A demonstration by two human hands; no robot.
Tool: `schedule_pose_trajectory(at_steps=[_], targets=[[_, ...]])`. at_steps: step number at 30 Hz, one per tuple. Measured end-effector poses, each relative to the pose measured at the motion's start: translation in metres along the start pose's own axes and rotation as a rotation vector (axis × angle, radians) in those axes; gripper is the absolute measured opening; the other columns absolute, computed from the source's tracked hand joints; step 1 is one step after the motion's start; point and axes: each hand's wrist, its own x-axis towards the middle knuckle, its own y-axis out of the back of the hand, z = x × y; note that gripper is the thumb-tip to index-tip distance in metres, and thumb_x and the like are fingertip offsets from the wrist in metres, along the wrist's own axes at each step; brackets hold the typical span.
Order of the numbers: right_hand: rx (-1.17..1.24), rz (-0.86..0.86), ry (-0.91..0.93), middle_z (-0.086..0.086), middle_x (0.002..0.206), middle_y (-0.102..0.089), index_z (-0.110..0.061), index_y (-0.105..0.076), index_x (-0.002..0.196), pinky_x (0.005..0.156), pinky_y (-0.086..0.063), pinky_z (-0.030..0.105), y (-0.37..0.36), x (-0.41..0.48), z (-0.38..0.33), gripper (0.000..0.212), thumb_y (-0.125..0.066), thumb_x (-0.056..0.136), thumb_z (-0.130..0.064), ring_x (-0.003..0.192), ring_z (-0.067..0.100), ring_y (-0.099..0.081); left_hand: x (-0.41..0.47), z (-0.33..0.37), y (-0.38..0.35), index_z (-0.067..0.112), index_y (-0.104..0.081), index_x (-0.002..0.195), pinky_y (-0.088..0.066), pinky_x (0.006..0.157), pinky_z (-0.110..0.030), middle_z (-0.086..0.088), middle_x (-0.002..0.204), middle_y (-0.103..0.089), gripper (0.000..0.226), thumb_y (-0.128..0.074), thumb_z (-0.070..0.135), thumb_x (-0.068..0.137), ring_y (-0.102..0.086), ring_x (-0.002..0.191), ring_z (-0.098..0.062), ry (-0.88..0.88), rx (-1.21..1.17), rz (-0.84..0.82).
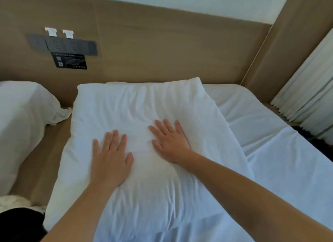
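Note:
A large white pillow (137,106) lies on the bed, its far end near the wooden headboard. Both my palms lie flat on its top. My left hand (110,158) presses the pillow's left-centre with straight fingers pointing away from me. My right hand (170,144) presses the middle of the pillow, fingers spread and straight. The cover is wrinkled around both hands. Under the pillow lies a white sheet (281,151) that covers the mattress to the right.
A wooden headboard (171,48) carries a dark socket panel (63,45) and a black label. A second white pillow (19,119) lies at left across a wooden ledge (43,160). White curtains (313,90) hang at right. A dark object sits bottom left.

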Motion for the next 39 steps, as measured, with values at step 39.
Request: schedule_pose_trajectory(at_steps=[39], targets=[[0.156,0.042,-0.067,-0.01,0.164,0.002,-0.035,-0.002,0.155,0.116,0.009,0.059,0.015,-0.023,-0.01,0.056,-0.011,0.102,-0.048,0.151,0.019,0.007,-0.011,0.028,0.037,0.012,0.004,0.155,0.005,0.119,-0.052,-0.004,0.163,0.01,0.063,-0.015,0.04,0.101,0.01,0.149,-0.018,-0.079,-0.08,-0.044]])
